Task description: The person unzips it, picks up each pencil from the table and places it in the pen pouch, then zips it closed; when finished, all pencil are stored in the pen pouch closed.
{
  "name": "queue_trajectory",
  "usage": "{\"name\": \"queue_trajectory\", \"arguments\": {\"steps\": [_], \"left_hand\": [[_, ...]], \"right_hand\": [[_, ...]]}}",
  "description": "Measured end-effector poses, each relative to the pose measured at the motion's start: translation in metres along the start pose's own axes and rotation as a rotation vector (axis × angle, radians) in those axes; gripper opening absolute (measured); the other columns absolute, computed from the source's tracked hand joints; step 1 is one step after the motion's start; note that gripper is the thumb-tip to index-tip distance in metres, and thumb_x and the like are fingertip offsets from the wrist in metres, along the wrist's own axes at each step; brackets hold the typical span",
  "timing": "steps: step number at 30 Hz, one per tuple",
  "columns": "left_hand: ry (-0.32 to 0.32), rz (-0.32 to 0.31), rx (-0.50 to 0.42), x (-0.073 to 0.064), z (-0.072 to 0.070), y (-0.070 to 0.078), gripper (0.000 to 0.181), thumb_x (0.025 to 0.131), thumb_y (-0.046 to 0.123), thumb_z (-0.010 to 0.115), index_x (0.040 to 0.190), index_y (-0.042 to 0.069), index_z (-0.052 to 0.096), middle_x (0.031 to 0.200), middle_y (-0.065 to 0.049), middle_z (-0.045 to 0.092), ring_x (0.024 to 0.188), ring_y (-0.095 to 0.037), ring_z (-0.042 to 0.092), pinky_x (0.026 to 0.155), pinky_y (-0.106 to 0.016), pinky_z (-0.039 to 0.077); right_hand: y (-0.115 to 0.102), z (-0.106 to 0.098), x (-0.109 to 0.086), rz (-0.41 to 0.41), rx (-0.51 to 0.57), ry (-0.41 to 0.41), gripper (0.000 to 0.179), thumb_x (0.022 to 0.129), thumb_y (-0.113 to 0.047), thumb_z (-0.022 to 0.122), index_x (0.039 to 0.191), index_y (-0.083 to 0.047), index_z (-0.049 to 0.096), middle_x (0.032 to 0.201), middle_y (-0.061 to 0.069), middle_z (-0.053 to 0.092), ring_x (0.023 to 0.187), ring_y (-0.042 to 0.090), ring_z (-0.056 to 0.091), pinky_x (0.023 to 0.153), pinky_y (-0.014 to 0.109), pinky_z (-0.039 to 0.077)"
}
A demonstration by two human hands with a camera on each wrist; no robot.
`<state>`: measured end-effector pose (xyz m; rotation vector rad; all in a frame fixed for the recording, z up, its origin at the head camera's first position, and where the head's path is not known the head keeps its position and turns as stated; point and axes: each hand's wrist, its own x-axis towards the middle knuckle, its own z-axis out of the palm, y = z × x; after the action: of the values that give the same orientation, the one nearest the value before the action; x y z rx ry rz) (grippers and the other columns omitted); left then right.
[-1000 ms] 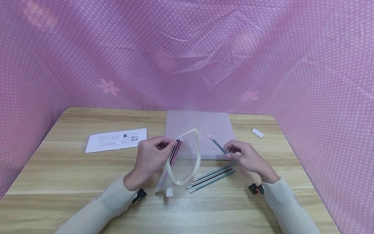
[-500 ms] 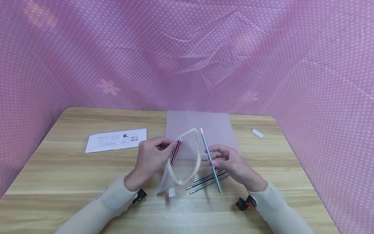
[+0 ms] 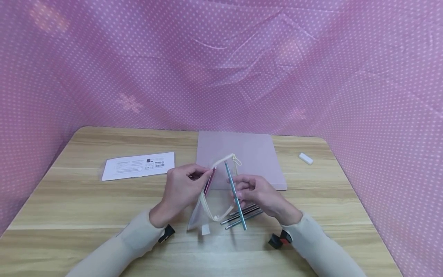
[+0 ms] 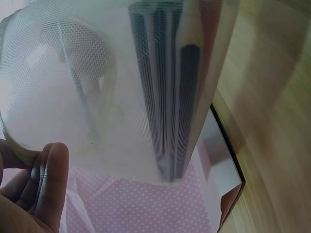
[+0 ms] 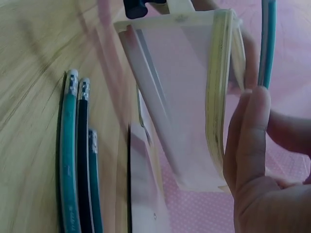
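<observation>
My left hand (image 3: 185, 188) pinches the rim of a clear mesh zip pouch (image 5: 184, 97), whose cream zip stands apart at the mouth. Several pencils (image 4: 167, 107) lean along one side inside it, dark-striped and reddish. In the right wrist view, a teal pencil (image 5: 268, 43) is pinched between the thumb and fingers of my right hand (image 5: 257, 160). The head view has that right hand beside the pouch mouth, the pencil tilted in front of the opening. Below it on the table lie loose pencils, two teal (image 5: 70, 165) and one black (image 5: 84, 160), with white eraser ends.
Behind the pouch is a flat pale pink box or folder (image 3: 238, 142). To the left lies a white printed packet (image 3: 135, 167), and a white eraser (image 3: 306, 158) is at the far right. A pink dotted cloth (image 3: 221, 77) hangs around the wooden table (image 3: 104, 207).
My right hand has lifted the teal pencil from over the pink box, turned it steeper and brought it left to the pouch mouth. My left hand keeps its hold almost in place.
</observation>
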<state>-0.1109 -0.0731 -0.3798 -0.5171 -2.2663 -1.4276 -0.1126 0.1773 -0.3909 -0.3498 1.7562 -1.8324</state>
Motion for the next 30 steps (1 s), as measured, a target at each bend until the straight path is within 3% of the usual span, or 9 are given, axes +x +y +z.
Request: {"name": "queue_trajectory", "arguments": {"steps": [8, 22, 27, 30], "left_hand": [[-0.014, 0.031, 0.002, -0.002, 0.002, 0.002, 0.005, 0.082, 0.007, 0.083, 0.086, 0.007, 0.079, 0.081, -0.008, 0.079, 0.066, -0.01, 0.072, 0.059, -0.019, 0.06], [-0.028, 0.094, -0.009, -0.009, 0.01, 0.004, 0.006, 0.081, 0.006, 0.083, 0.087, 0.009, 0.08, 0.081, -0.005, 0.079, 0.066, -0.008, 0.07, 0.059, -0.014, 0.057], [-0.029, 0.092, -0.02, -0.011, 0.012, 0.005, 0.006, 0.082, 0.007, 0.083, 0.087, 0.007, 0.08, 0.082, -0.006, 0.079, 0.067, -0.008, 0.071, 0.06, -0.014, 0.058], [-0.028, 0.105, -0.026, -0.012, 0.012, 0.007, 0.005, 0.083, 0.007, 0.082, 0.087, 0.007, 0.08, 0.082, -0.006, 0.079, 0.067, -0.008, 0.071, 0.059, -0.014, 0.058]], "right_hand": [[-0.001, 0.007, 0.008, 0.027, 0.073, 0.06, 0.055, 0.095, 0.004, 0.06, 0.146, 0.012, 0.04, 0.093, 0.002, 0.073, 0.077, 0.01, 0.072, 0.068, 0.025, 0.063], [0.0, 0.025, 0.019, -0.007, 0.07, 0.073, 0.05, 0.097, 0.004, 0.059, 0.144, 0.012, 0.044, 0.093, 0.0, 0.071, 0.076, 0.009, 0.07, 0.067, 0.023, 0.062], [0.003, 0.029, 0.022, 0.05, 0.082, 0.035, 0.052, 0.098, 0.0, 0.058, 0.146, 0.012, 0.042, 0.095, -0.002, 0.074, 0.078, 0.009, 0.071, 0.066, 0.023, 0.062], [0.005, 0.031, 0.024, 0.079, 0.108, 0.054, 0.051, 0.097, 0.001, 0.057, 0.145, 0.011, 0.042, 0.096, -0.004, 0.073, 0.083, 0.008, 0.071, 0.067, 0.022, 0.061]]}}
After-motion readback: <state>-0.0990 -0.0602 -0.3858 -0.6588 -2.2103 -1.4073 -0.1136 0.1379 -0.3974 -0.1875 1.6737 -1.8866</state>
